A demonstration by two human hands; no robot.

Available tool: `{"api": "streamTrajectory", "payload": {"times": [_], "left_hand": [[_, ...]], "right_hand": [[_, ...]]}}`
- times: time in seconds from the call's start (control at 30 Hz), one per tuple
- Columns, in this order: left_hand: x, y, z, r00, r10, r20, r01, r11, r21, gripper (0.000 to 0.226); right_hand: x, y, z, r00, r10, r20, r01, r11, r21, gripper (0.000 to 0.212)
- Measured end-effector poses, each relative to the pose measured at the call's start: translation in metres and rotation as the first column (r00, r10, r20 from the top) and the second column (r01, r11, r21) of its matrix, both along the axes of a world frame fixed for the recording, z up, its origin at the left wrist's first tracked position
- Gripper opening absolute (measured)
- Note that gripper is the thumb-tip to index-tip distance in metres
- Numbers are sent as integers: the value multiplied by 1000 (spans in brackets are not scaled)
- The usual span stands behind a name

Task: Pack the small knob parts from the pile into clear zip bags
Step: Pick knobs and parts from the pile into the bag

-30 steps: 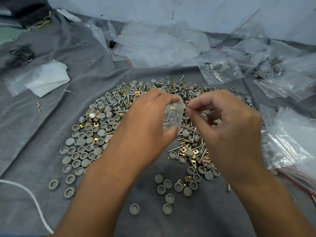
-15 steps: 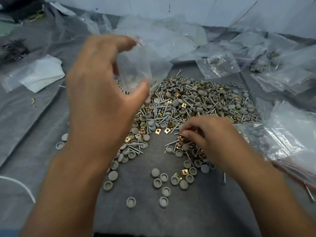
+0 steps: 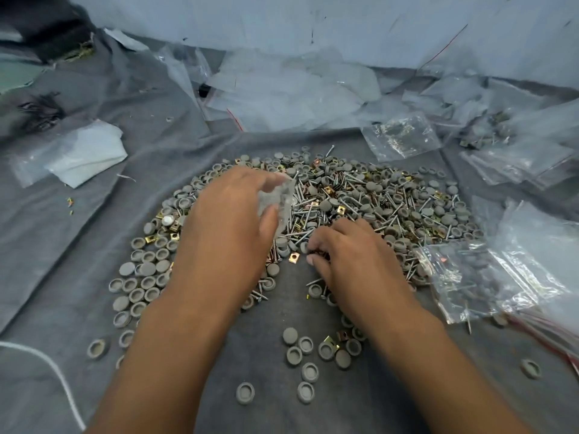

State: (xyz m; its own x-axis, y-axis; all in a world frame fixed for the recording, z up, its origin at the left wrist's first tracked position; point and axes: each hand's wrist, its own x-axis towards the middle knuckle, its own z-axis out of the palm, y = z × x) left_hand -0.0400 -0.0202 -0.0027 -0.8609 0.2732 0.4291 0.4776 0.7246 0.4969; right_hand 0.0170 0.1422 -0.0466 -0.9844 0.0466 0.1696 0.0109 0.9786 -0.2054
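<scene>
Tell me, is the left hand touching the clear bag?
Touching: the head view shows the left hand pinching the clear bag between thumb and fingers.

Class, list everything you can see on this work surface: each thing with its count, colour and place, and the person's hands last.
round caps: many, grey, in the central pile and scattered toward the near edge
screws: many, silver, mixed into the pile
square clips: many, brass, mixed into the pile
filled zip bags: several, clear, right
empty zip bags: many, clear, far side
cloth: one, grey, under everything
cord: one, white, near left
left hand: holds a small clear bag over the pile
right hand: fingers curled down into the parts
</scene>
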Motion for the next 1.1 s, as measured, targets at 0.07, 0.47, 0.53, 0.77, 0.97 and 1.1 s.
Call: {"api": "streamTrajectory", "payload": {"times": [0.07, 0.47, 0.53, 0.77, 0.97, 1.1], "left_hand": [[-2, -2, 0, 1000, 23, -10, -23, 999, 39, 31], [5, 7, -8, 995, -61, 82, 64, 997, -33, 43], [8, 8, -10, 995, -65, 75, 68, 997, -32, 43], [9, 7, -15, 994, -83, 74, 80, 996, 43, 20], [5, 0, -16, 994, -106, 39, 102, 990, 96, 31], [2, 4, -18, 992, -118, 32, 118, 993, 26, 32]], "right_hand": [[-1, 1, -2, 999, 7, -32, -7, 1000, 2, 14], [0, 7, 0, 999, 35, -8, -35, 998, -47, 22], [-1, 6, 0, 1000, 21, -19, -22, 998, -58, 21], [-5, 13, -4, 999, 12, -52, -19, 988, -152, 17], [-5, 8, -5, 999, -39, -33, 37, 998, -42, 17], [-6, 2, -1, 1000, -27, -14, 27, 999, -18, 21]]}}
